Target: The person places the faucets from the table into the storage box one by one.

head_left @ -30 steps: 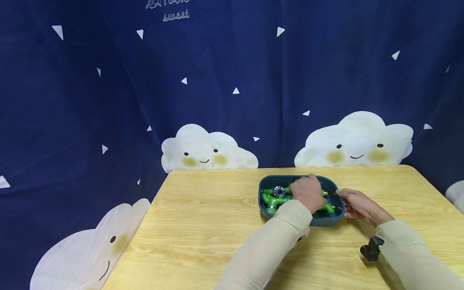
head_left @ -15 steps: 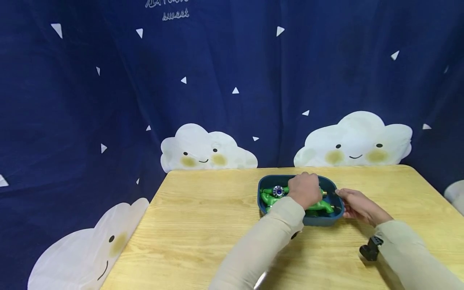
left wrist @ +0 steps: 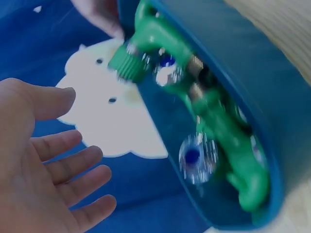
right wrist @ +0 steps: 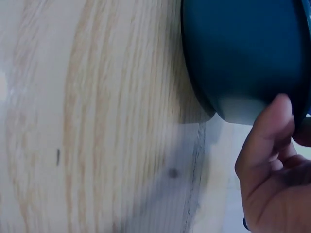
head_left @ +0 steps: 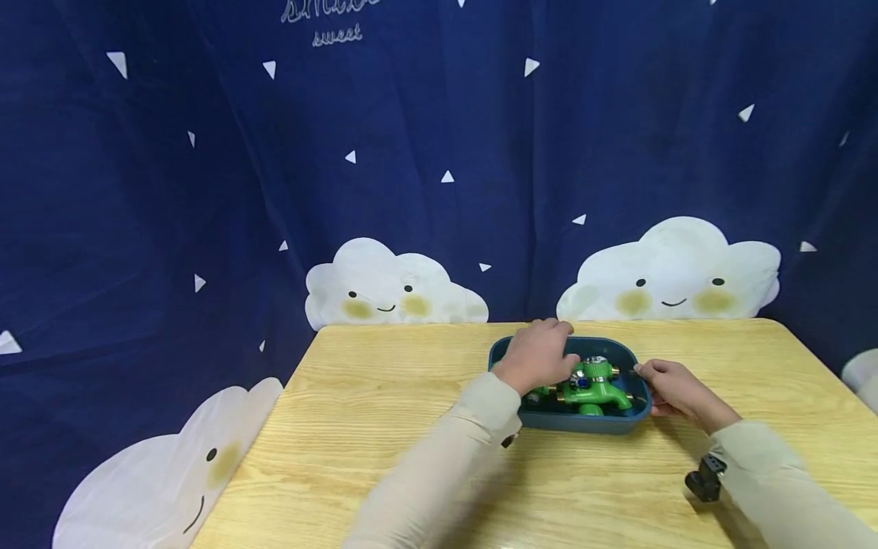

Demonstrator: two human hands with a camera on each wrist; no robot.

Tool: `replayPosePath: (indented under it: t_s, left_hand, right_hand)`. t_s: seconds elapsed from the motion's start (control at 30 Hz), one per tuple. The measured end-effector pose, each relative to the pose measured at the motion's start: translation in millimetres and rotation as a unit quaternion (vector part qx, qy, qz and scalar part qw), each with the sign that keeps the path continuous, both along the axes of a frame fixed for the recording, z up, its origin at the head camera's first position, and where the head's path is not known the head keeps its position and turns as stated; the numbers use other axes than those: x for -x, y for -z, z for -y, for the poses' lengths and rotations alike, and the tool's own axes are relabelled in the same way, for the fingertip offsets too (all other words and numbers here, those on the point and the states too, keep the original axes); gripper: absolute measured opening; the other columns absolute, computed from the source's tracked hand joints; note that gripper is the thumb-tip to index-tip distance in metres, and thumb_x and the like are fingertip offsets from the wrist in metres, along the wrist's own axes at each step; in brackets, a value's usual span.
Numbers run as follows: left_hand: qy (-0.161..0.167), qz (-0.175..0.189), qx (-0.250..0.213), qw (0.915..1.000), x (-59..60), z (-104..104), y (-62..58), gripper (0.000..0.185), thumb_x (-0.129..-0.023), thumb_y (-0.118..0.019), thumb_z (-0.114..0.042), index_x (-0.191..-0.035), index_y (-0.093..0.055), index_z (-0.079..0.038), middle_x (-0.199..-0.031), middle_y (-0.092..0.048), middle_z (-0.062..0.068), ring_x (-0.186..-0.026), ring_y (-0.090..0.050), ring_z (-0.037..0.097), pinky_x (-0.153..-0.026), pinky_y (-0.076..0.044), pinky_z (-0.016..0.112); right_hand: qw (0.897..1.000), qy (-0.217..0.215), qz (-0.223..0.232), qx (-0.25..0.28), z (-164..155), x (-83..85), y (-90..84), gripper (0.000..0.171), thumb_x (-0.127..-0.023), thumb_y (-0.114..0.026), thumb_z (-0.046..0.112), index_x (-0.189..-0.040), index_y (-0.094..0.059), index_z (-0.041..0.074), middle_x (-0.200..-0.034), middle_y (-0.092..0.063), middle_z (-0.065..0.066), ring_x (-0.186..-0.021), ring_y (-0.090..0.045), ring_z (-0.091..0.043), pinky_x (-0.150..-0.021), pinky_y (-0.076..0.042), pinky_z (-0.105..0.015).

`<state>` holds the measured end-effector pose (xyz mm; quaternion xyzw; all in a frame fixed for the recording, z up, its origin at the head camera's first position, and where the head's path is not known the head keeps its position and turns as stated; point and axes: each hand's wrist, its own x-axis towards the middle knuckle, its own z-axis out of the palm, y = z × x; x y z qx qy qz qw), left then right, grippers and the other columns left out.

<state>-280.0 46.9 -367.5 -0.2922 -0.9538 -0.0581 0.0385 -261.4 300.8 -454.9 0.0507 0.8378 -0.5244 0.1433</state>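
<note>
A dark blue oblong tub (head_left: pixel 583 423) stands on the table and holds several green plastic taps. One green tap (head_left: pixel 597 393) shows at the tub's right side. My left hand (head_left: pixel 538 357) is over the left part of the tub and covers some of the contents. In the left wrist view the left hand (left wrist: pixel 53 165) has its fingers spread, holds nothing and is apart from the taps (left wrist: pixel 233 150), which have brass threaded ends and blue-centred knobs. My right hand (head_left: pixel 686 393) pinches the tub's right rim; the right wrist view shows its thumb and fingers (right wrist: pixel 272 124) there.
The tub rests on a light wooden table (head_left: pixel 384 427), near its far edge. Behind hangs a dark blue curtain (head_left: pixel 439 114) with cloud prints. A small black camera (head_left: pixel 705 479) is strapped at the right wrist.
My left hand has moved left from the middle of the tub, uncovering the taps on the right. Its fingers have opened out. The right hand stays at the rim.
</note>
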Motion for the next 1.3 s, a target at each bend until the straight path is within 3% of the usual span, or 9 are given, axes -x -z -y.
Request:
replayPosePath:
  t_s: [0.17, 0.33, 0.47, 0.57, 0.7, 0.83, 0.97, 1.1, 1.3]
  left_hand:
    - [-0.012, -0.005, -0.025, 0.9996, -0.7, 41, -8.6, 0.049, -0.1, -0.054, -0.04, -0.143, -0.051, -0.017, -0.146, -0.054, 0.0, -0.133, -0.053, 0.019, -0.107, -0.048, 0.033]
    - [-0.027, -0.016, -0.059, 0.9978, -2.1, 79, -10.6, 0.05, -0.099, -0.055, -0.038, -0.142, -0.051, -0.012, -0.146, -0.054, 0.005, -0.135, -0.052, 0.023, -0.11, -0.046, 0.037]
    - [-0.02, -0.031, -0.098, 0.9945, -7.2, 101, -6.2, 0.049, -0.098, -0.058, -0.034, -0.14, -0.052, -0.009, -0.145, -0.055, 0.008, -0.135, -0.051, 0.025, -0.11, -0.045, 0.039]
    - [0.007, -0.04, -0.129, 0.9908, -16.5, 114, 1.4, 0.05, -0.098, -0.058, -0.033, -0.141, -0.052, -0.008, -0.147, -0.053, 0.009, -0.137, -0.049, 0.025, -0.113, -0.043, 0.04]
    - [0.05, -0.017, -0.187, 0.9809, -36.4, 128, 16.1, 0.054, -0.099, -0.056, -0.035, -0.146, -0.048, -0.01, -0.154, -0.045, 0.008, -0.144, -0.043, 0.024, -0.117, -0.039, 0.042]
    - [0.054, 0.005, -0.242, 0.9689, -56.8, 142, 33.3, 0.06, -0.098, -0.059, -0.036, -0.151, -0.042, -0.014, -0.158, -0.04, 0.003, -0.147, -0.038, 0.022, -0.117, -0.037, 0.046]
    - [0.058, -0.002, -0.269, 0.9613, -72.8, 152, 50.2, 0.062, -0.096, -0.063, -0.034, -0.151, -0.041, -0.015, -0.158, -0.04, 0.002, -0.146, -0.04, 0.022, -0.116, -0.039, 0.047]
    - [0.071, -0.019, -0.276, 0.9584, -81.2, 156, 61.5, 0.063, -0.095, -0.064, -0.035, -0.15, -0.042, -0.013, -0.158, -0.04, 0.001, -0.144, -0.043, 0.022, -0.115, -0.04, 0.046]
    - [0.063, -0.011, -0.277, 0.9588, -83.8, 155, 67.8, 0.068, -0.093, -0.066, -0.035, -0.153, -0.038, -0.017, -0.16, -0.037, -0.002, -0.145, -0.041, 0.022, -0.116, -0.039, 0.047]
  right_hand:
    - [1.0, 0.01, -0.014, -0.01, 3, 0.3, -1.3, 0.043, -0.108, -0.032, 0.03, -0.115, -0.05, -0.008, -0.071, -0.056, -0.001, -0.057, -0.057, -0.009, -0.056, -0.056, -0.028]
    - [1.0, 0.013, -0.018, -0.009, 5, 0.4, 1.2, 0.043, -0.108, -0.032, 0.03, -0.113, -0.05, -0.009, -0.069, -0.055, 0.0, -0.056, -0.057, -0.009, -0.055, -0.056, -0.028]
    - [1.0, 0.016, -0.019, -0.011, 4, -1.2, 2.4, 0.047, -0.108, -0.03, 0.032, -0.115, -0.049, -0.01, -0.068, -0.055, 0.001, -0.056, -0.058, -0.009, -0.055, -0.056, -0.028]
    - [1.0, 0.017, -0.016, -0.012, 5, -2.8, 2.4, 0.052, -0.108, -0.029, 0.035, -0.122, -0.047, -0.012, -0.072, -0.057, 0.0, -0.059, -0.06, -0.01, -0.058, -0.057, -0.029]
    - [1.0, 0.02, -0.011, -0.007, 5, -3.9, 2.9, 0.054, -0.108, -0.028, 0.036, -0.125, -0.045, -0.013, -0.076, -0.06, -0.002, -0.063, -0.062, -0.011, -0.061, -0.059, -0.031]
    - [1.0, 0.019, -0.016, -0.005, 5, -4.8, 3.5, 0.053, -0.108, -0.027, 0.037, -0.12, -0.046, -0.011, -0.073, -0.058, -0.001, -0.061, -0.061, -0.011, -0.059, -0.059, -0.031]
    - [1.0, 0.013, -0.016, -0.007, 5, -7.8, 4.1, 0.053, -0.108, -0.026, 0.042, -0.113, -0.046, -0.007, -0.065, -0.051, 0.002, -0.053, -0.054, -0.009, -0.054, -0.054, -0.027]
    - [1.0, 0.015, -0.022, -0.01, 4, -11.7, 4.7, 0.054, -0.107, -0.029, 0.044, -0.114, -0.046, -0.007, -0.064, -0.049, 0.002, -0.051, -0.05, -0.007, -0.05, -0.052, -0.026]
    - [0.998, 0.024, -0.046, -0.03, 8, -12.5, 6.4, 0.047, -0.107, -0.038, 0.037, -0.111, -0.048, -0.009, -0.064, -0.049, 0.001, -0.05, -0.052, -0.007, -0.05, -0.053, -0.027]
